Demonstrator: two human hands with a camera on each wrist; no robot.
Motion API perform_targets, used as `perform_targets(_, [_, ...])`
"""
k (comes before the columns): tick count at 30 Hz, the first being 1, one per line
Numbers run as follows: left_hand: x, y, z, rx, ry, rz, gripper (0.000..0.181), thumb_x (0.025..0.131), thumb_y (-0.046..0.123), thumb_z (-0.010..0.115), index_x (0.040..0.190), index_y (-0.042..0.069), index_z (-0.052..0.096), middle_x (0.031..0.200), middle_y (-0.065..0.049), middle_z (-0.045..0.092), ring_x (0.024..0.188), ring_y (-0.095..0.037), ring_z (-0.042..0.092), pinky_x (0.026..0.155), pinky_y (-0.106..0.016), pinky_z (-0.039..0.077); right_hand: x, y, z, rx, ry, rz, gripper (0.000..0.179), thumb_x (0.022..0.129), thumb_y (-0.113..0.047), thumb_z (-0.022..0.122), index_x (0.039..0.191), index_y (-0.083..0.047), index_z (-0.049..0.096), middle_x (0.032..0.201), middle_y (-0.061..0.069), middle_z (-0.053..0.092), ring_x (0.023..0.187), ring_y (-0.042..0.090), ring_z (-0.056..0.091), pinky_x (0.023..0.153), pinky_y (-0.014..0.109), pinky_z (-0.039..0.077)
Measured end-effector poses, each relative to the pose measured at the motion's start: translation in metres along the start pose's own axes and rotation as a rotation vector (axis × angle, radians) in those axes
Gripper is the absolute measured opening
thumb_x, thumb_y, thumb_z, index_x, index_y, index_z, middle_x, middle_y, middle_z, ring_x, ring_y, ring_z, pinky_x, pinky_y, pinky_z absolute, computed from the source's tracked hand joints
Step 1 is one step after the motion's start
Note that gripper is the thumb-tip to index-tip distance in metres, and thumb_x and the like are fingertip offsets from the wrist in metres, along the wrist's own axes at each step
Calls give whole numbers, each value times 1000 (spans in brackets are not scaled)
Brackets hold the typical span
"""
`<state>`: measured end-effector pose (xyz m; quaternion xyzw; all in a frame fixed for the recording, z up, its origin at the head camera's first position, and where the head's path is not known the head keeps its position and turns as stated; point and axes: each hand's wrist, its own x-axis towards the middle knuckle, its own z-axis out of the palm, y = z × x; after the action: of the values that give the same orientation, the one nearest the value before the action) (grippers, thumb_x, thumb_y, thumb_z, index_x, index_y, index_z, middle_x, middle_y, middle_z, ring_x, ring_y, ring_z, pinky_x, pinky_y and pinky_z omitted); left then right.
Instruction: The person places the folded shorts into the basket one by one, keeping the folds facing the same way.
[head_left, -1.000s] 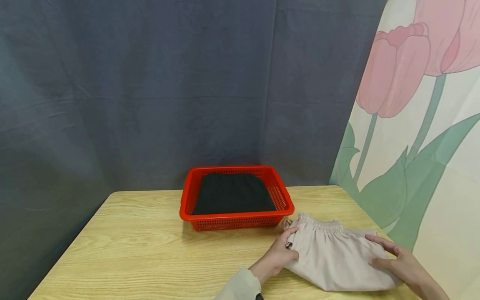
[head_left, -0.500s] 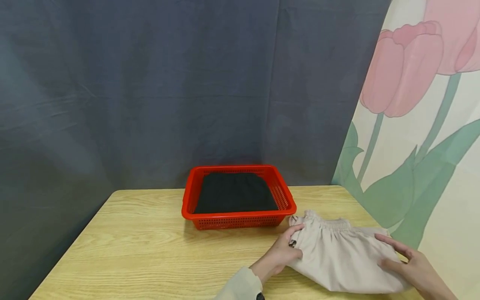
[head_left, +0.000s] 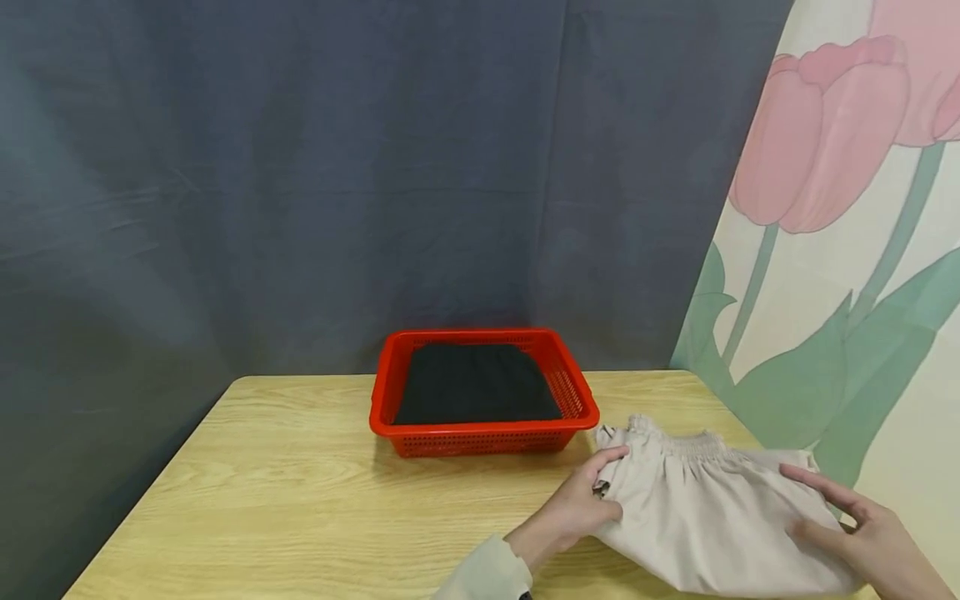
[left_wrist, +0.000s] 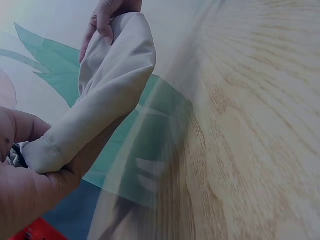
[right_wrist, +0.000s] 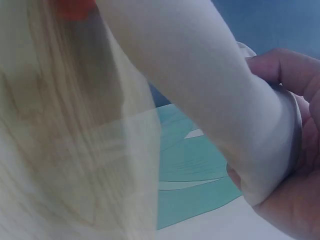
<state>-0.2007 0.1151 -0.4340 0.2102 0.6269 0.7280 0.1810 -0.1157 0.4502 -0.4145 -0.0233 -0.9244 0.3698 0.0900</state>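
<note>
A beige garment with a gathered elastic waistband is held folded at the right front of the table, its waistband toward the back. My left hand pinches its left edge between thumb and fingers; a small dark patch shows beside the grip. At the opposite edge, my right hand grips the folded cloth, thumb on the near side. From the left wrist view, the garment stretches between both hands and appears raised off the wood. In the right wrist view, the right hand holds the rolled end, fingers partly hidden behind cloth.
A red perforated plastic basket stands at the back middle of the wooden table, with folded black cloth inside. Behind hangs a dark grey-blue curtain. A tulip-patterned hanging borders the table's right side.
The garment and both hands have shifted rightward and slightly nearer, the right hand farther than the left. The whole view has turned a little. Both hands keep their hold.
</note>
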Motion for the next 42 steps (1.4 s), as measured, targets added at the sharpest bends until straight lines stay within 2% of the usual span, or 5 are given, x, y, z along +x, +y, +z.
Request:
perform_targets(10, [-7,10,1,0,-27,34,90,62,-27,48,134,26,55,133,4,39,91,-13,51,68,-26,45,-8,-9,-2,-2,62,-22,66,89,-23,72,148,-30,43,117,-44,28,108,-20,24,65,8,37])
perform_targets(17, [-11,20,-2,9,-49,59,90,64,-26,48,136,29,54,131,4,41,90,-12,51,68,-24,43,-4,-27,-9,8,18,68,72,91,-31,69,152,-34,32,149,38,14,103,-1,49,61,22,48])
perform_targets(24, [-12,27,-10,-44,-71,75,91,65,-27,47,135,32,54,126,2,42,88,-13,53,67,-25,44,-9,-34,-6,187,70,19,66,92,-14,67,149,-32,40,142,-15,28,89,-12,52,60,31,54])
perform_targets(37, [-17,37,-28,-110,-170,156,89,68,-26,45,141,26,48,125,-2,49,93,-13,55,73,-24,46,-8,-56,1,185,110,50,68,92,-17,68,149,-38,37,141,-16,31,77,-1,58,56,29,53])
perform_targets(42, [-18,45,-38,-96,-181,199,87,70,-25,45,143,23,46,122,-2,52,92,-13,56,73,-24,47,-3,-68,2,171,120,4,68,90,-15,71,147,-37,42,104,-33,51,62,14,61,52,31,51])
